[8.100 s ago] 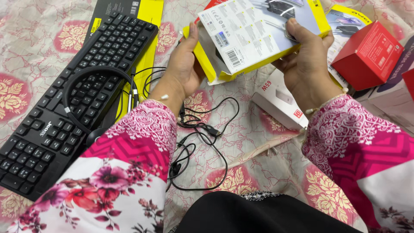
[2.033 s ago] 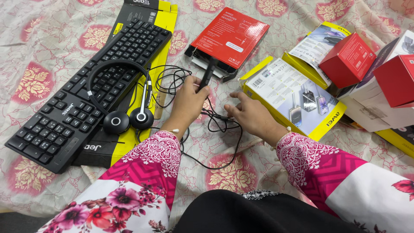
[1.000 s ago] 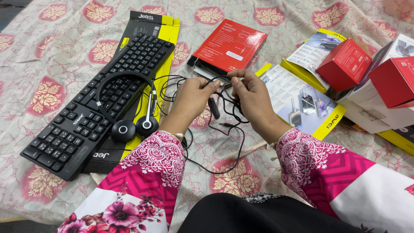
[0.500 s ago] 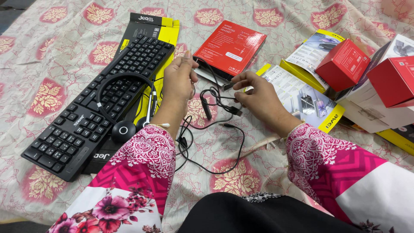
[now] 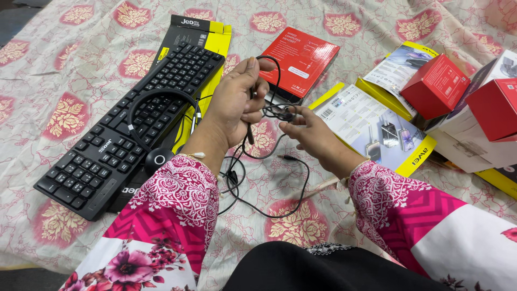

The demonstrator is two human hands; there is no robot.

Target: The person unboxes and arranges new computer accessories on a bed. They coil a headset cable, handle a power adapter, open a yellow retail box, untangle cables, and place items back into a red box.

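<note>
Covering everything, a floral bedsheet (image 5: 64, 116) (cream, red medallions) under boxes.

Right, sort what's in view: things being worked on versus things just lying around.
In hand:
left hand
right hand
black cable
headset, on that cable

Lying about:
black keyboard
flat red box
small red boxes
yellow-edged package
</note>
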